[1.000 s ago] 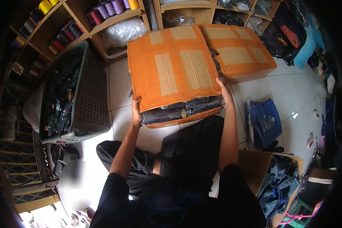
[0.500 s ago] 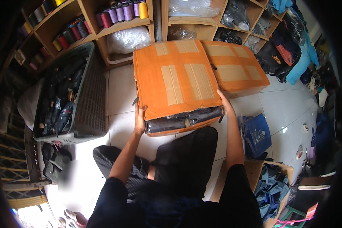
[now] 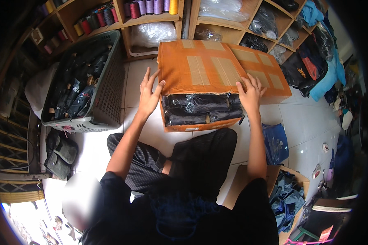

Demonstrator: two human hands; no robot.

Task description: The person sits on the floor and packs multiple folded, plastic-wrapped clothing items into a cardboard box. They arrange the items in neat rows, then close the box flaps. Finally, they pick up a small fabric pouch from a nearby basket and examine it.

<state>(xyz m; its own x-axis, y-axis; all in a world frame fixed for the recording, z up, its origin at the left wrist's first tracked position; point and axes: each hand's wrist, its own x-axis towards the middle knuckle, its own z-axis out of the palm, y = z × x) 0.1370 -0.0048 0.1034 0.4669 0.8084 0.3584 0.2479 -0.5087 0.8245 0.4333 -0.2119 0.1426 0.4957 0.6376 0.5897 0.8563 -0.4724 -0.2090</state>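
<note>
A large cardboard box (image 3: pixel 176 71), wrapped in orange tape with tan patches showing, lies on the floor before my crossed legs. Its side facing me gapes, and black bundles in clear plastic (image 3: pixel 202 107) fill the gap in layers. My left hand (image 3: pixel 150 94) is beside the box's left edge, fingers spread, thumb close to the flap corner; whether it touches cannot be made out. At the right edge of the top flap, my right hand (image 3: pixel 250 93) rests with its fingers apart, holding nothing.
Another orange-taped box (image 3: pixel 276 87) adjoins on the right. A grey-green plastic basket (image 3: pixel 106 87) of black packets stands left. Wooden shelves (image 3: pixel 151 19) with thread cones line the back. Right of my knees lie a blue packet (image 3: pixel 275 143) and a carton (image 3: pixel 302 181) of dark blue cloth.
Both hands have loosened from the box's sides, and their fingers are now spread near the flap's corners. The front opening shows wider, with more black bundles visible. The view has shifted.
</note>
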